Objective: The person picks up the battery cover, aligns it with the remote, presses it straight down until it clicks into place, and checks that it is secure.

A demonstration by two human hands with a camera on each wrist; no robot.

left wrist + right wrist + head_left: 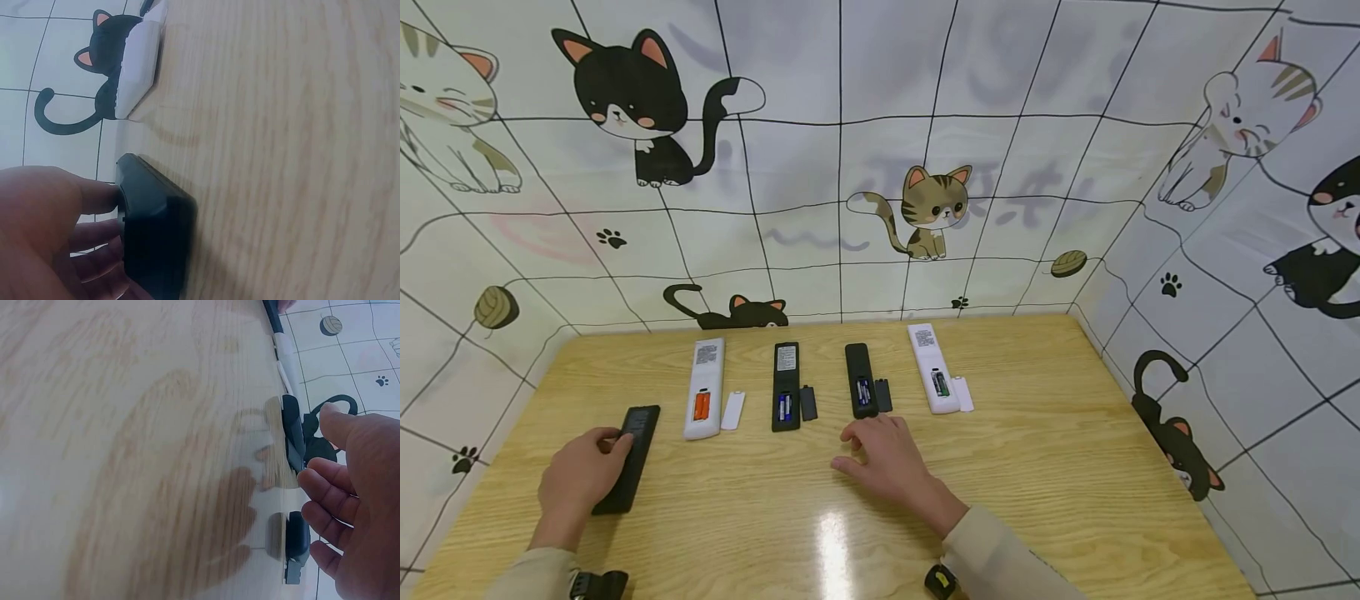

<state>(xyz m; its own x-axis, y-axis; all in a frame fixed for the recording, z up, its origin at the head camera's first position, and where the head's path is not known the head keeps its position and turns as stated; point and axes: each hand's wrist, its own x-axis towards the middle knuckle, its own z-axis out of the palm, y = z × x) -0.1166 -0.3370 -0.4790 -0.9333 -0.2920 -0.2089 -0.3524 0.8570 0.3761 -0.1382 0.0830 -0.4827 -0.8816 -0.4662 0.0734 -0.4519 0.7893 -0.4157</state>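
Note:
At the left of the table, my left hand [580,473] holds a black remote control [634,467], thumb and fingers at its surface; the left wrist view shows this remote [159,231] close up, low over the wood. Loosely bent and holding nothing, my right hand [889,462] hovers just in front of a small black remote [860,375], whose open battery compartment shows batteries. That remote's loose dark battery cover [883,395] lies on its right. In the right wrist view, the right hand's fingers [334,487] are spread a little above the table.
Along the back lie a white remote [705,375] with orange batteries, a black remote [786,367] with blue ones, and another white remote [928,354] with its compartment open. Their covers [732,411] lie beside them. Cat-patterned cloth [805,167] walls the table's back and sides.

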